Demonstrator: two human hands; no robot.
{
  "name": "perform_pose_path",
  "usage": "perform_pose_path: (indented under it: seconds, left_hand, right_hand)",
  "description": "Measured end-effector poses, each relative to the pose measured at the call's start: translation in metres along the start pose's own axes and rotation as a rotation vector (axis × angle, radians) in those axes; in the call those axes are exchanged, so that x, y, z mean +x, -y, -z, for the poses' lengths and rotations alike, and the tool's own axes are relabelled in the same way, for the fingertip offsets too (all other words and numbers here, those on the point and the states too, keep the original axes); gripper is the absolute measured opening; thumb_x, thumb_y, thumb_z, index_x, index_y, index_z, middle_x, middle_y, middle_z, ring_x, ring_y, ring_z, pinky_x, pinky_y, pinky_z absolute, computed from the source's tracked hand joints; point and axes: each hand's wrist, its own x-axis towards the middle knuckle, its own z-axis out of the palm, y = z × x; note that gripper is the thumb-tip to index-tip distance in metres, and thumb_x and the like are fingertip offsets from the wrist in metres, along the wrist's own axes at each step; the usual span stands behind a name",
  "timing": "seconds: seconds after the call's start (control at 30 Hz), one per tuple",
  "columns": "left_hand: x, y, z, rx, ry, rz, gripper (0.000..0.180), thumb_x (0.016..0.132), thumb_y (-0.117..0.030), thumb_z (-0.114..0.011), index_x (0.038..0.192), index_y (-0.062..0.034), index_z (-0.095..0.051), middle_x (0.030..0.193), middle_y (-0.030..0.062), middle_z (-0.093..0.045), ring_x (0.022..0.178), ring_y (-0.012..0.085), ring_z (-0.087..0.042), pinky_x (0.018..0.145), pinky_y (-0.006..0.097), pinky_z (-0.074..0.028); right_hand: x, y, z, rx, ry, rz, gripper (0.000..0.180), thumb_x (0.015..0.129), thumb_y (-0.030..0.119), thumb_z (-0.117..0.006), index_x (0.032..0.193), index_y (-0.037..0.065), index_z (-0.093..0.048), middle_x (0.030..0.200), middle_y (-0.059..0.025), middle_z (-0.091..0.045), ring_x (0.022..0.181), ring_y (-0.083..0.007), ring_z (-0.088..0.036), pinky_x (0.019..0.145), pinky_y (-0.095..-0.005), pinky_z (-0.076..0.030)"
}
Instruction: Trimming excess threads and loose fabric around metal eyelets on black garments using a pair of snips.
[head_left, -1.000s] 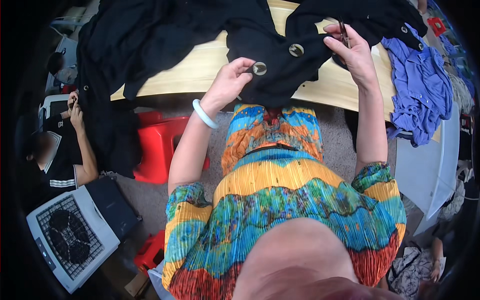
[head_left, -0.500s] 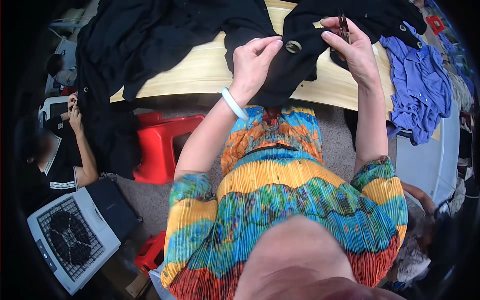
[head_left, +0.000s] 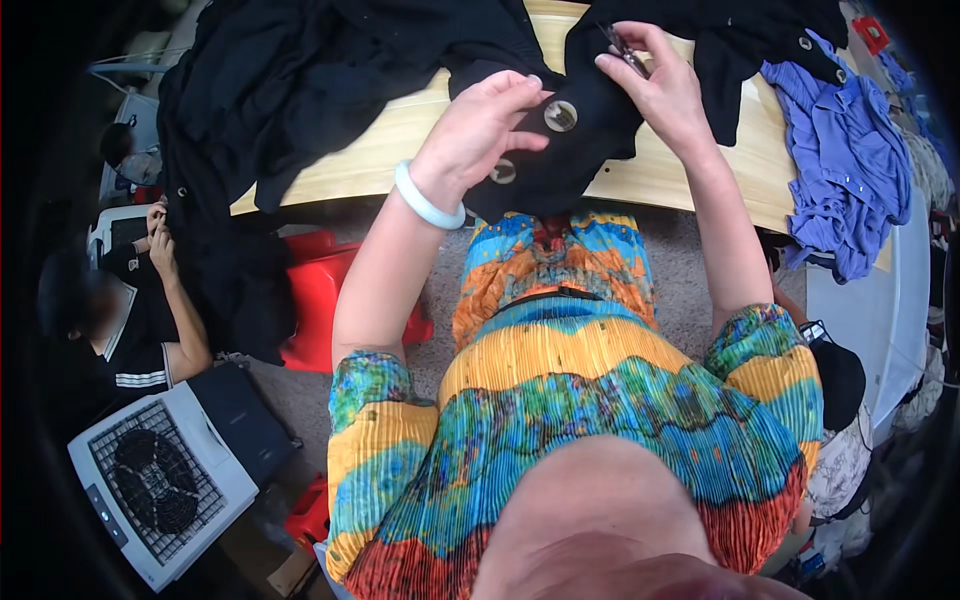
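Dark buttons, one large and round and another, sit on a black knitted garment that hangs over the table's near edge. My left hand, with a pale bangle on its wrist, is above the garment just left of the upper button. Its thumb and fingers are apart, and I see nothing held in them. To the upper right, my right hand is closed around small dark thread snips, held above the cloth.
More black garments cover the left of the wooden table. A blue-purple garment is heaped at its right end. Red stools and a grey fan unit stand at left, near a seated person. Another person is at right.
My left hand has drawn back to the left and its pinched fingers have parted. My right hand has moved left with the snips. The lower button has come into sight.
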Motion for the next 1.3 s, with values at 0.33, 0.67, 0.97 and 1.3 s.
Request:
perform_pose_path:
  seconds: [0.33,0.67,0.97,1.3]
  left_hand:
    - [0.007,0.019,-0.002,-0.483,0.017,-0.132,0.005,0.084,-0.013,-0.053,0.082,-0.0091,-0.052,0.083,0.0001,-0.055,0.085,0.0123,-0.053,0.083,0.037,-0.042]
    - [0.004,0.029,-0.013,-0.454,0.111,-0.213,0.012,0.087,-0.015,-0.049,0.078,-0.0067,-0.053,0.092,0.0077,-0.056,0.090,0.0158,-0.052,0.085,0.032,-0.039]
    - [0.006,0.036,-0.011,-0.476,0.094,-0.310,0.009,0.086,-0.012,-0.049,0.079,-0.0064,-0.050,0.092,0.0075,-0.057,0.084,0.0169,-0.054,0.084,0.032,-0.043]
    - [0.006,0.001,0.022,-0.586,0.074,-0.059,0.013,0.085,-0.014,-0.051,0.078,-0.0034,-0.054,0.090,0.0113,-0.058,0.098,0.0244,-0.053,0.083,0.035,-0.047]
  right_hand:
    - [-0.067,0.055,-0.003,0.864,0.414,-0.527,0.027,0.091,0.024,-0.038,0.103,0.002,-0.048,0.071,0.0011,-0.048,0.050,-0.0009,-0.032,0.042,-0.0147,-0.026]
    - [-0.064,0.052,-0.016,1.267,0.407,-0.781,0.025,0.090,0.026,-0.043,0.094,0.003,-0.051,0.067,0.0006,-0.047,0.049,-0.0017,-0.034,0.042,-0.0150,-0.028]
    - [-0.064,0.048,-0.025,1.319,0.308,-0.783,0.023,0.089,0.024,-0.045,0.092,0.003,-0.052,0.066,0.0007,-0.047,0.047,-0.0020,-0.034,0.040,-0.0151,-0.027]
    - [-0.038,0.015,-0.022,0.653,0.235,-0.291,0.050,0.075,0.007,-0.061,0.119,0.002,-0.037,0.102,-0.0034,-0.052,0.078,-0.0043,-0.048,0.065,-0.0154,-0.035]
